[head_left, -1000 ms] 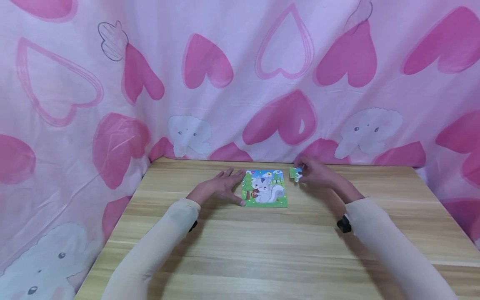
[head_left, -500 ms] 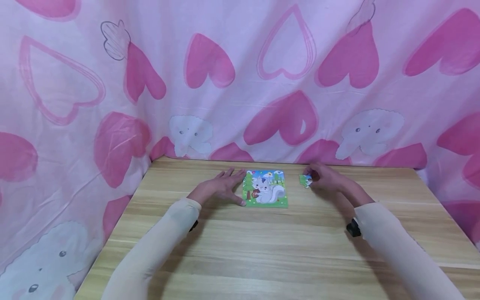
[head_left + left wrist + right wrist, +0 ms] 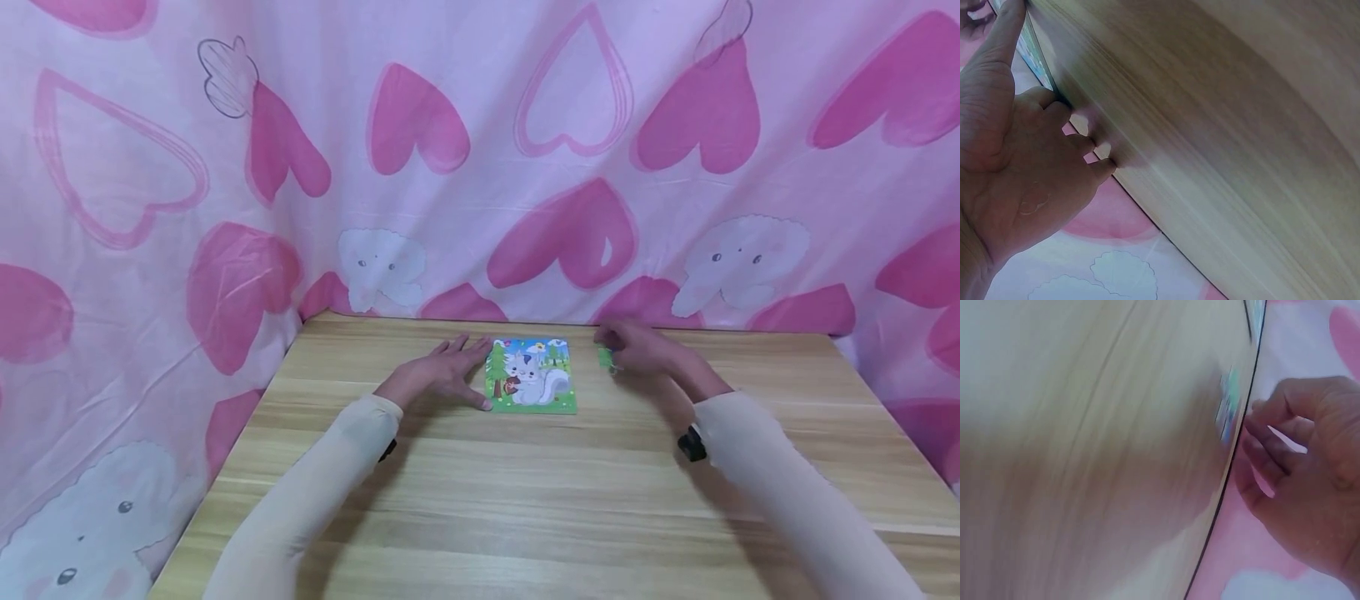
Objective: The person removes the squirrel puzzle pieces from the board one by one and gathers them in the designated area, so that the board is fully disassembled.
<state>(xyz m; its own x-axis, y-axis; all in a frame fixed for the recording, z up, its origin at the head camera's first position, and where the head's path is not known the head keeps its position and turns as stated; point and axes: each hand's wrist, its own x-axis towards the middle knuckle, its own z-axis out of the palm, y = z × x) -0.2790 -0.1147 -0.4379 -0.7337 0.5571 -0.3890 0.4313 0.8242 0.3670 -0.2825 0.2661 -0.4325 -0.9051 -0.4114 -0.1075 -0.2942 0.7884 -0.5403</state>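
A square puzzle picture (image 3: 527,377) of a white squirrel holding a nut lies flat near the table's far edge. My left hand (image 3: 444,375) is spread along its left side, with the fingertips and thumb touching the picture's edge. To the right, a small green puzzle piece (image 3: 605,357) rests on the wood, partly covered in the head view by my right hand (image 3: 641,348). In the right wrist view, loosely bent fingers (image 3: 1269,462) hover near the piece (image 3: 1229,403) with a gap in between. The left wrist view shows the palm and several fingers (image 3: 1079,140) on the table.
The wooden table (image 3: 525,500) ends at the back against a pink curtain (image 3: 465,167) printed with hearts and animal faces. More curtain hangs on the left and right sides. A black wrist device (image 3: 692,444) shows under the right sleeve.
The right hand first carried the piece a little to the right, away from the picture. Since then the hand has shifted left over the piece, which stays in place. The left hand is still.
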